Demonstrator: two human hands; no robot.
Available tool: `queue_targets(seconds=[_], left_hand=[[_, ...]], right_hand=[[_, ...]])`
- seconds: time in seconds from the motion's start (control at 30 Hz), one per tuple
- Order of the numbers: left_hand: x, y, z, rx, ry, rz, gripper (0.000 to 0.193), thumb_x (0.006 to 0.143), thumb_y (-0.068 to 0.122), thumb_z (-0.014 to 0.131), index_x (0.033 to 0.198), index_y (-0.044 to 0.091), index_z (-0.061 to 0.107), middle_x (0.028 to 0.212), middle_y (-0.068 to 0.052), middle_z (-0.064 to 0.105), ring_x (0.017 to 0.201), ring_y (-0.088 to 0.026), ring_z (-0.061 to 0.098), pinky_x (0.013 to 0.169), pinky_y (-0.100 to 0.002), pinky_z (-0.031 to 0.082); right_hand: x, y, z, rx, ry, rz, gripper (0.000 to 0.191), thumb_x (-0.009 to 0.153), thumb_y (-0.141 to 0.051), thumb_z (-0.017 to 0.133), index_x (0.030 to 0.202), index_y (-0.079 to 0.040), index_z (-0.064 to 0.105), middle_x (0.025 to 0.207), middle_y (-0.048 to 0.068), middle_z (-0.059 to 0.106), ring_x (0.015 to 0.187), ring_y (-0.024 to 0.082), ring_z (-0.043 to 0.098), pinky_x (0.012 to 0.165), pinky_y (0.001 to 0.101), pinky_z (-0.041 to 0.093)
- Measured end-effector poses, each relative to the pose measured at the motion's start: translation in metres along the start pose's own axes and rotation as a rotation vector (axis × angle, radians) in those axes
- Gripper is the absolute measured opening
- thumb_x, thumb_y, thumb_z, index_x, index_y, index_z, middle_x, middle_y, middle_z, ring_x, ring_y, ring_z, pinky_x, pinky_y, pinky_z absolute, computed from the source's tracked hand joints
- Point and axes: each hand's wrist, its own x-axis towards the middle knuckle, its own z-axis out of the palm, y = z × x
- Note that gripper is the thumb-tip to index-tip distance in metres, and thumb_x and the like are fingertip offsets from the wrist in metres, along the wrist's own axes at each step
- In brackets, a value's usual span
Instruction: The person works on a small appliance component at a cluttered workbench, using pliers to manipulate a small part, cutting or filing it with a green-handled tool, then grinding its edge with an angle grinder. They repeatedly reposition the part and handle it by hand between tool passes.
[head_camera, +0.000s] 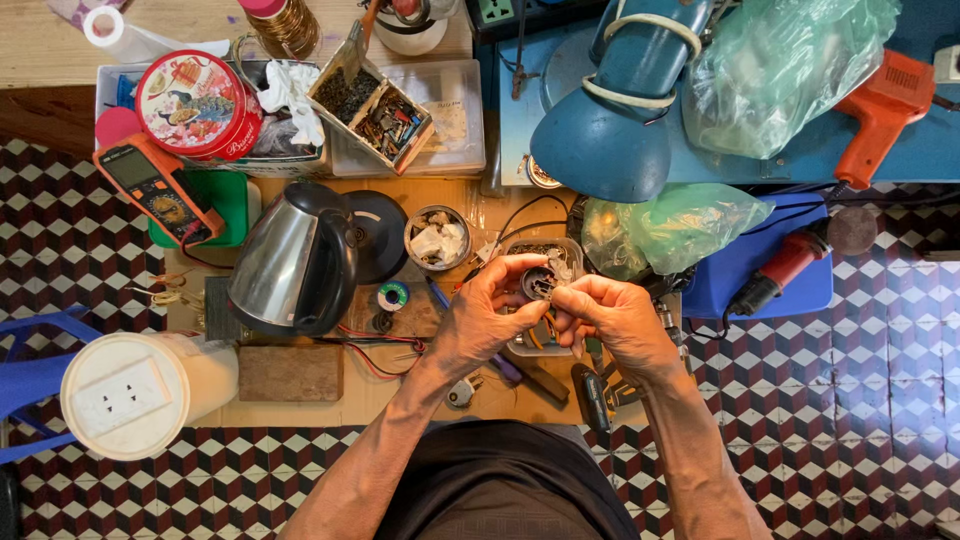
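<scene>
Head view looked straight down over low wooden bench (300, 405). Left hand (487, 315) and right hand (612, 315) met just above centre, fingertips of both pinched on small dark round part (538, 284), possibly socket or switch body; detail too small to tell. Part sat over clear plastic tray (520, 345). Steel kettle (292, 262) lay at 9 o'clock from hands, solder spool (393, 295) between. Orange multimeter (160, 188) at 10 o'clock. Green plastic bag (665, 230) at 2 o'clock. Blue lamp (620, 100) at 12 o'clock, farthest.
</scene>
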Motion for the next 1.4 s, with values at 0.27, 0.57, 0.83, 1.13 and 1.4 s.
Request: queue_targets(seconds=[0.27,0.57,0.83,1.13,1.4], left_hand=[[0.012,0.0,0.003,-0.13,-0.02,-0.057,0.05,0.093,0.007,0.071,0.14,0.004,0.055,0.125,-0.009,0.069,0.112,-0.014,0.07,0.095,-0.027,0.058],[0.02,-0.014,-0.001,-0.218,-0.041,-0.041,0.048,0.095,0.002,0.067,0.141,0.002,0.054,0.129,-0.009,0.066,0.116,-0.014,0.067,0.099,-0.026,0.056],[0.038,-0.04,-0.012,-0.483,0.007,-0.204,0.039,0.1,0.006,0.063,0.138,-0.001,0.057,0.112,-0.011,0.071,0.099,-0.013,0.07,0.089,-0.026,0.06],[0.047,-0.032,-0.008,-0.468,0.121,-0.28,0.042,0.098,0.008,0.061,0.139,0.001,0.054,0.114,-0.011,0.072,0.095,-0.013,0.072,0.088,-0.026,0.059],[0.047,-0.027,-0.008,-0.379,0.087,-0.259,0.043,0.099,0.008,0.062,0.14,0.0,0.056,0.116,-0.011,0.072,0.096,-0.011,0.07,0.089,-0.024,0.059]], right_hand=[[0.01,0.006,-0.006,-0.04,0.029,-0.03,0.021,0.095,-0.018,0.07,0.096,0.003,0.072,0.075,0.008,0.07,0.061,0.014,0.069,0.048,0.0252,0.054],[0.023,0.019,-0.011,-0.133,0.07,-0.092,0.019,0.095,-0.017,0.07,0.097,0.002,0.072,0.076,0.008,0.072,0.062,0.013,0.069,0.05,0.0256,0.055],[0.042,0.032,-0.009,-0.114,0.087,-0.112,0.018,0.097,-0.016,0.069,0.099,0.001,0.07,0.077,0.008,0.072,0.062,0.012,0.067,0.053,0.0238,0.053],[0.042,0.027,0.003,-0.101,0.147,-0.133,0.02,0.101,-0.016,0.062,0.106,0.001,0.069,0.086,0.007,0.073,0.07,0.01,0.068,0.061,0.0229,0.057],[0.043,0.023,0.002,-0.208,0.139,-0.15,0.017,0.099,-0.014,0.065,0.106,0.001,0.069,0.087,0.005,0.072,0.074,0.009,0.067,0.061,0.022,0.054]])
